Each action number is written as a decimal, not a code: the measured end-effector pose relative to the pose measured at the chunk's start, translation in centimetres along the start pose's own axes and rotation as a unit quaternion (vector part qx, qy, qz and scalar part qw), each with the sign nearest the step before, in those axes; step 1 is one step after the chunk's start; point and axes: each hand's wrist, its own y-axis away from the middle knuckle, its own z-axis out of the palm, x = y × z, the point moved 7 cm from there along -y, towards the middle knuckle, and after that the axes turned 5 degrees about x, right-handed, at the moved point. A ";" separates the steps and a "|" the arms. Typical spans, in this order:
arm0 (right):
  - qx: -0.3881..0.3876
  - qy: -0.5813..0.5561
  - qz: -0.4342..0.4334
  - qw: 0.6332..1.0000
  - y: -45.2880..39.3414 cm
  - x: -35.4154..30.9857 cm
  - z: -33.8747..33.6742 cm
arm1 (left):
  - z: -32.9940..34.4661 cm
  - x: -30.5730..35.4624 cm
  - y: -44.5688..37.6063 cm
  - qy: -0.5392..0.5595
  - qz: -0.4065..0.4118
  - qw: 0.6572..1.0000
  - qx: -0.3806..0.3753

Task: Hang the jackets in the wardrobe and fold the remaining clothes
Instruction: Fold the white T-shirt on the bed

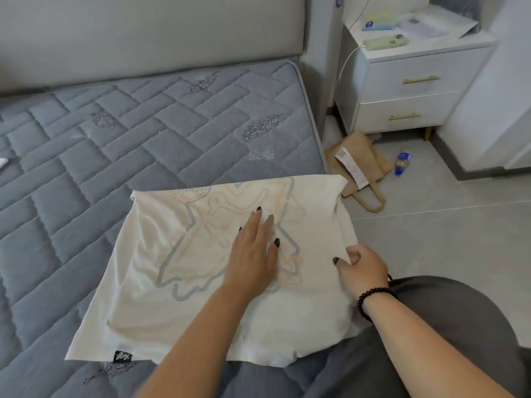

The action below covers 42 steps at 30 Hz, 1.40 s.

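A cream T-shirt (161, 254) with a faint pastel print lies spread flat on the grey quilted mattress (115, 133), near its right edge. My left hand (254, 254) rests flat on the middle of the shirt, fingers straight and pressing the fabric down. My right hand (362, 267) is at the shirt's right side, fingers curled and pinching a folded edge of the cloth. A small black label shows at the shirt's near left corner. No jacket or wardrobe is in view.
A padded headboard (143, 33) runs along the back. To the right stands a white nightstand (408, 81) with items on top. A brown paper bag (359, 159) and a plastic bottle (402, 163) lie on the tiled floor beside the bed.
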 end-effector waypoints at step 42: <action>-0.138 -0.137 0.103 0.976 -0.9 2.4 -11.3 | 7.7 15.4 -15.7 0.217 -0.231 0.942 -0.109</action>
